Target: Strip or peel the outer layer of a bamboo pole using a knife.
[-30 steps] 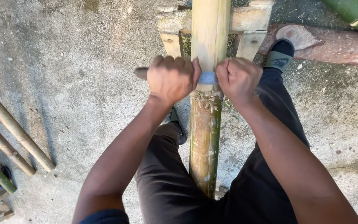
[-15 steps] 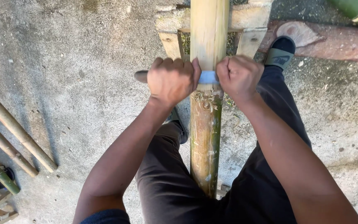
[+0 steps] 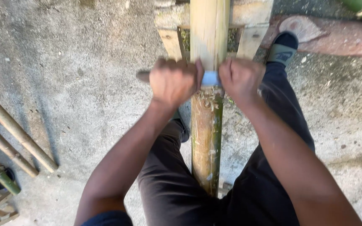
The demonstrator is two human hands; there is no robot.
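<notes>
Off to the left a few loose bamboo poles (image 3: 15,132) lie on the rough concrete floor (image 3: 84,62), well apart from the work. Nearer the middle, the left hand (image 3: 173,81) is closed tight in a fist around one end of a two-handled scraping knife; its dark handle tip (image 3: 142,75) pokes out past the knuckles. The blade (image 3: 210,78) shows only as a short pale strip between the two fists, lying crosswise on a thick bamboo pole (image 3: 207,138). That pole runs away from the person between the knees, its far end resting in a wooden cradle (image 3: 248,25). Above the blade the surface is clean and yellow; below it the skin is green and mottled, with curled shavings (image 3: 208,99) bunched just under the edge. The right hand (image 3: 240,78) is clenched the same way on the other handle, though the handle itself is hidden inside the fist, so I can't say how it is shaped.

The pole looks stiff, hard and fairly heavy, unlikely to flex. Its round, waxy skin probably lets a blade skid sideways, so a firm hold on both handles, close beside the pole, seems the safe place to grip. A sandalled foot (image 3: 282,48) is planted by the cradle on the right.
</notes>
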